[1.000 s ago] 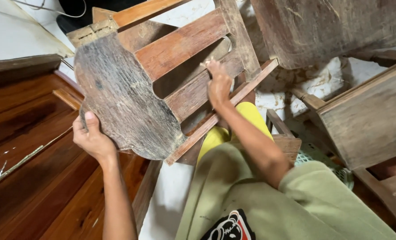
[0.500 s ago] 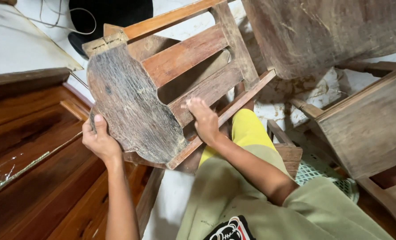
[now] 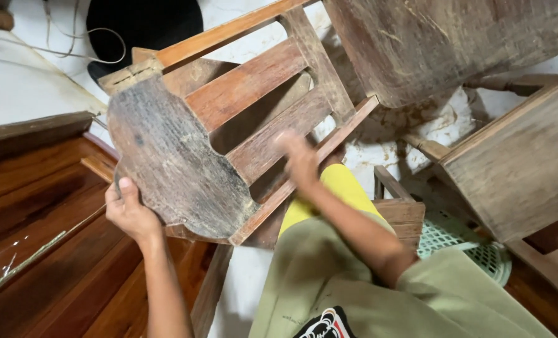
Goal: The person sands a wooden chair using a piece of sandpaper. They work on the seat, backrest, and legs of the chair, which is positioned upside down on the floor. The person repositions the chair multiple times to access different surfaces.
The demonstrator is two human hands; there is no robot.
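Polished brown wooden flooring [image 3: 35, 206] and pale ground surround an old weathered wooden chair [image 3: 229, 125], tipped over the person's lap. Its grey worn seat edge is clamped by the left hand [image 3: 128, 213]. The blurred right hand [image 3: 299, 159] lies at a back slat, its grip unclear. With one firm hold, the chair could likely twist and slip.

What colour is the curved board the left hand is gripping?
The curved board is weathered grey-brown, seen in the head view.
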